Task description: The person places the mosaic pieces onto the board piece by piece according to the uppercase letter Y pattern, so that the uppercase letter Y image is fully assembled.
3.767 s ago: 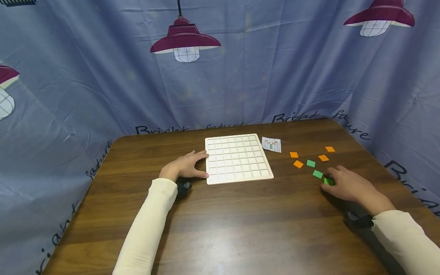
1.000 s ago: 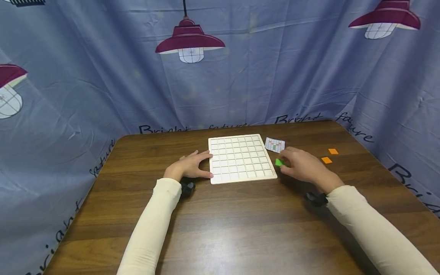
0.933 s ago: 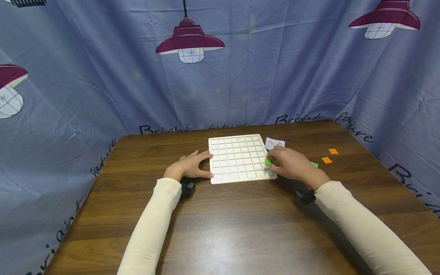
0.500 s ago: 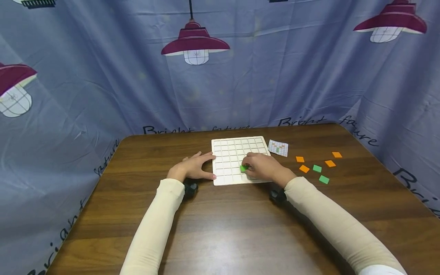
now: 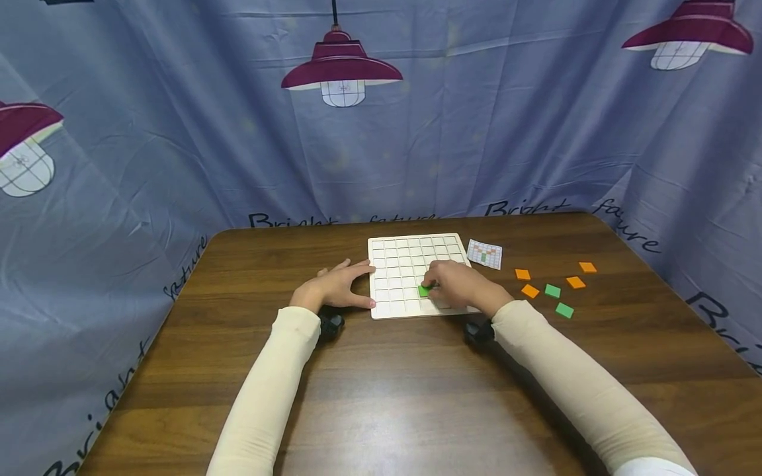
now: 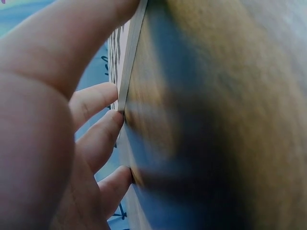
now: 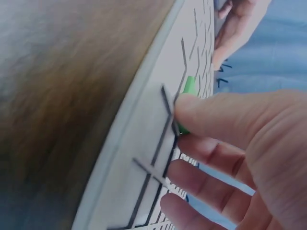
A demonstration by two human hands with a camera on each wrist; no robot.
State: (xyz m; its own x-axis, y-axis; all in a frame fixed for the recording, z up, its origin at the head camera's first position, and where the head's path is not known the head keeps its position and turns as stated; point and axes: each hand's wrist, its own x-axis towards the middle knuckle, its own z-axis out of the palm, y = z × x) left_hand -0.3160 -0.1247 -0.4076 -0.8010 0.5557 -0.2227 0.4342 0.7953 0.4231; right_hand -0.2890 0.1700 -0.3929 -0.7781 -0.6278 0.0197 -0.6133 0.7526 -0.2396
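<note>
My right hand (image 5: 457, 284) pinches a green tile (image 5: 423, 291) over the board's (image 5: 389, 294) near half; my spread left hand (image 5: 329, 289) touches its left edge. Table (image 5: 381, 390) stretches nearer me. Only the head view shows orange tiles (image 5: 530, 291).

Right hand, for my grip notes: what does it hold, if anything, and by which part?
The right hand pinches a green tile by the side nearest that hand; exact contact is hidden.

Looking like a curtained-off booth, going by the blue cloth (image 5: 381, 155) enclosing the back and both sides, bearing printed maroon lamps (image 5: 342, 69) across the top of the frame and black lettering (image 5: 526, 208) around a wooden table (image 5: 387, 383) in the lower half.
</note>
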